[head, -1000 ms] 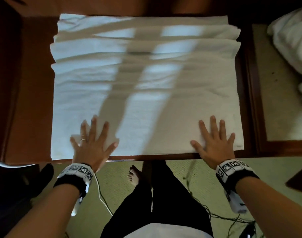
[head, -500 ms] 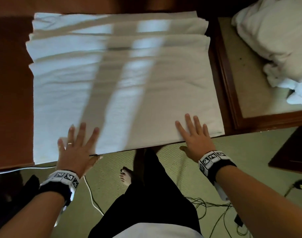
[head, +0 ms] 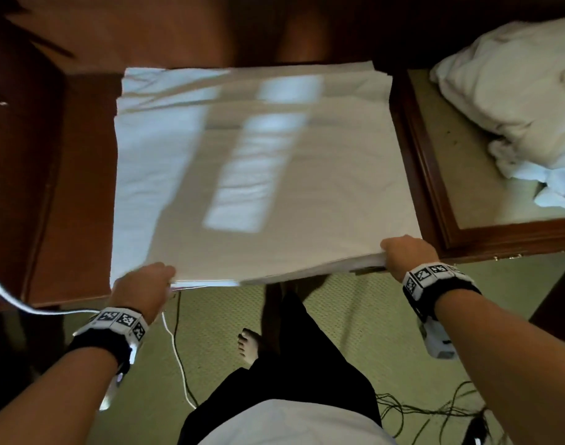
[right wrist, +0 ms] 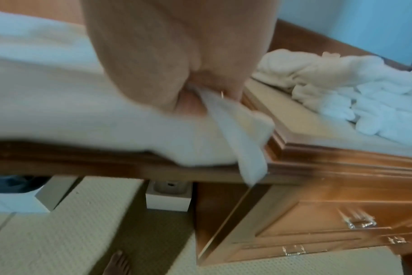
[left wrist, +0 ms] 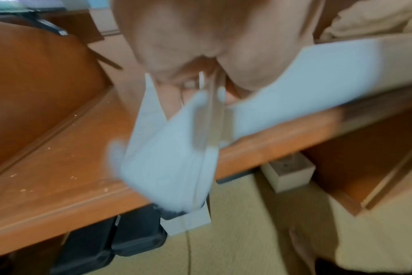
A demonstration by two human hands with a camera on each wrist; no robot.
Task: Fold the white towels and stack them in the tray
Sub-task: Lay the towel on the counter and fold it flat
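Note:
A large white towel (head: 258, 175) lies spread over the brown wooden table (head: 69, 203), its far end in stacked pleats. My left hand (head: 144, 282) grips the towel's near-left corner, which droops below the fingers in the left wrist view (left wrist: 172, 158). My right hand (head: 404, 253) pinches the near-right corner, and the cloth hangs from it over the table edge (right wrist: 242, 134). The near edge is raised slightly off the table. A heap of crumpled white towels (head: 515, 101) lies on the wood-rimmed tray (head: 435, 200) at the right.
Green carpet lies below the table edge, with my bare foot (head: 250, 345), a white cable (head: 178, 364) and dark cables (head: 435, 409) on it. Small white boxes (left wrist: 289, 173) sit under the table. A drawer front with metal handles (right wrist: 357, 221) is below the tray.
Both hands lay flat on the towel near its front edge; now they have curled round its two near corners and raised that edge. The view has shifted right.

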